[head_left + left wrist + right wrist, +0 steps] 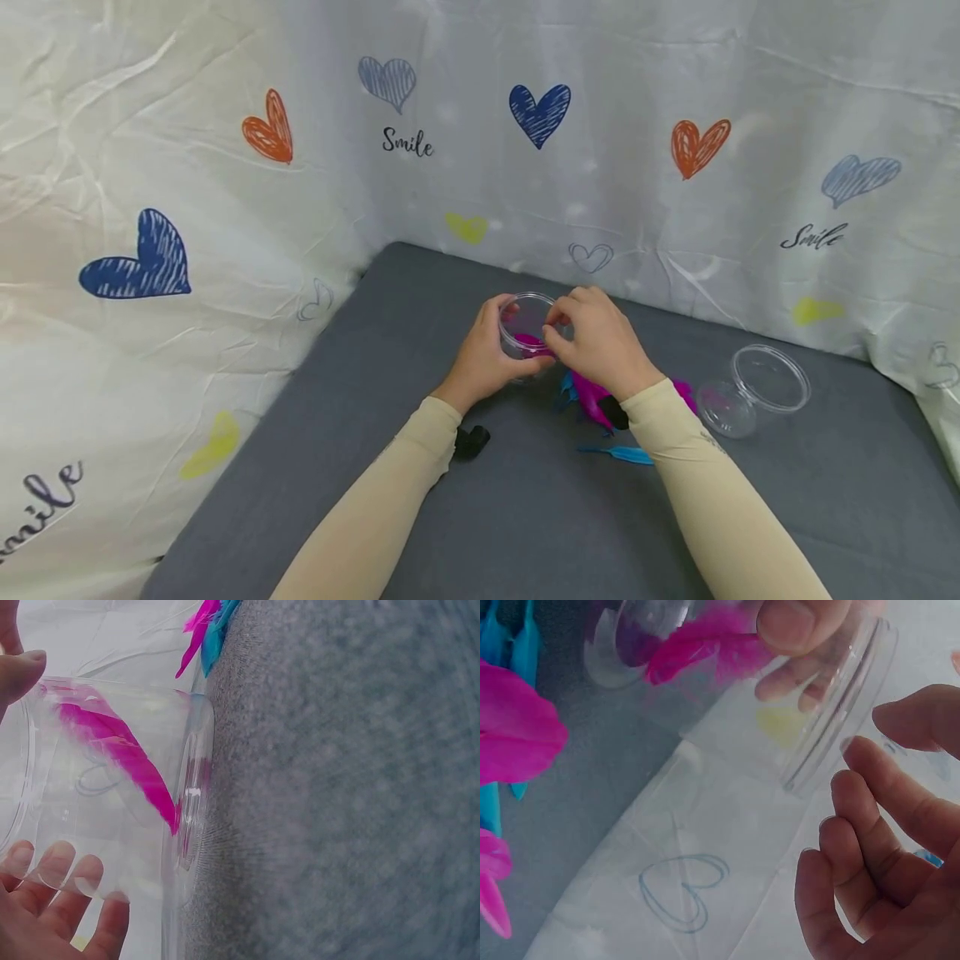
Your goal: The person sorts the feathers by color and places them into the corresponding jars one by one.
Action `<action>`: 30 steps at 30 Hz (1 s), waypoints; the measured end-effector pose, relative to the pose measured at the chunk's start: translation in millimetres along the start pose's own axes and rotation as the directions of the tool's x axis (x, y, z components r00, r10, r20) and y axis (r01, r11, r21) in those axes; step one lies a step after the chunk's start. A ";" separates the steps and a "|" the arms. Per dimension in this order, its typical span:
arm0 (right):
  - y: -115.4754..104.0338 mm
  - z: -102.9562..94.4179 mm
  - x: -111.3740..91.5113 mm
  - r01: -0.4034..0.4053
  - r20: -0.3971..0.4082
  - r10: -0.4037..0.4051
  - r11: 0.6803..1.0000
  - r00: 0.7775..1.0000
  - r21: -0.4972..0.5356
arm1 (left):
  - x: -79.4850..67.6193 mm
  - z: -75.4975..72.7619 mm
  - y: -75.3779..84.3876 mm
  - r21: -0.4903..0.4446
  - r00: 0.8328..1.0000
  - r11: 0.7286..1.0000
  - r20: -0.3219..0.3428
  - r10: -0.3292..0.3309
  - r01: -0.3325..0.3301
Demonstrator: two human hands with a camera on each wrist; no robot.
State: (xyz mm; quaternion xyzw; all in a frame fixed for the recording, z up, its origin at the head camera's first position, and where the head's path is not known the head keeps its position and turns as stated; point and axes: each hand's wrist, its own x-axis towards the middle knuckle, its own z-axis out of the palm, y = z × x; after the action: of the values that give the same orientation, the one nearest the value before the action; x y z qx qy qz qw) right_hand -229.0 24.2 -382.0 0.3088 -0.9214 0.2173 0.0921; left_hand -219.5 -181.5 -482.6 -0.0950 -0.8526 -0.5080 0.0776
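A clear plastic jar (517, 337) is in my left hand (480, 354), thumb on the near side and fingers around the far wall. Inside it a magenta feather (124, 750) leans on a slant, showing through the wall in both wrist views. My right hand (600, 337) is at the jar's rim, with loosely bent fingers. In the right wrist view its thumb and fingertips stand apart with nothing between them. Magenta feathers (588, 396) and blue ones lie in a pile beneath the right wrist, partly hidden by the forearm.
A second clear jar (772, 379) stands on the grey cloth to the right. A single blue feather (630, 455) lies nearer me, partly covered by the right sleeve. Behind the table hangs a white curtain (465, 167) printed with hearts.
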 end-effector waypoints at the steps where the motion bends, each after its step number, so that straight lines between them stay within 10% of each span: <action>1: 1.1 -1.1 -1.5 -0.004 -0.012 0.004 1.000 1.000 0.005 | 0.3 0.1 0.5 -0.005 1.000 1.000 -0.001 0.001 -0.001; 15: 21.1 -10.7 -33.2 -0.120 -0.049 0.121 0.992 0.991 0.037 | 2.2 -8.0 0.7 -0.004 1.000 1.000 -0.022 -0.003 0.002; 30: 60.2 23.2 -76.8 -0.212 0.040 0.212 0.977 0.977 -0.002 | 1.0 1.2 3.4 0.011 0.999 1.000 -0.026 -0.028 0.028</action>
State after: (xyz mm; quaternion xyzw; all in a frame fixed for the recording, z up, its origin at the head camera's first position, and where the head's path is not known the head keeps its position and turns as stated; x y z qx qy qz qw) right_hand -205.6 97.3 -446.6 0.2132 -0.9505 0.2205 0.0498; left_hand -219.7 -178.8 -480.0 -0.0761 -0.8557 -0.5053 0.0819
